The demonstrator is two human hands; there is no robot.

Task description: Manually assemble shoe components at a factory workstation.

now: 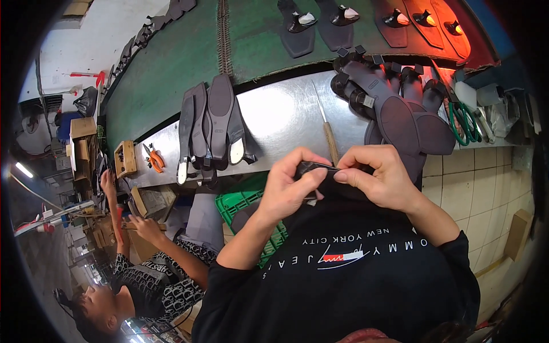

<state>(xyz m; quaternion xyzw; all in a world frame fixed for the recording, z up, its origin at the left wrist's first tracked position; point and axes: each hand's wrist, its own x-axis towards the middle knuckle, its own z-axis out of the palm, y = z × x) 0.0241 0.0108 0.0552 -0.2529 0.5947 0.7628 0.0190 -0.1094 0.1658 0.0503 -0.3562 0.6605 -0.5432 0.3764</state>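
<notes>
In front of my chest, both hands pinch one small black flexible piece; its exact kind is hard to make out. My left hand [289, 186] is closed round one end of the black piece [311, 167]. Thumb and fingertips of my right hand [382, 178] grip its other end, close to the left fingertips. Just beyond my hands, an awl [330, 140] with a wooden handle lies on the metal ledge, its thin shaft pointing away. To the right of it is a pile of dark shoe soles [394, 117]. More shoe soles [220, 106] lie to the left.
A green conveyor belt [257, 43] runs beyond the metal ledge [274, 108], carrying soles under a red glow. Orange-handled pliers [154, 160] and a wooden box [124, 159] lie left. Green-handled scissors [462, 123] are right. A co-worker [154, 280] sits left, near a green crate [237, 203].
</notes>
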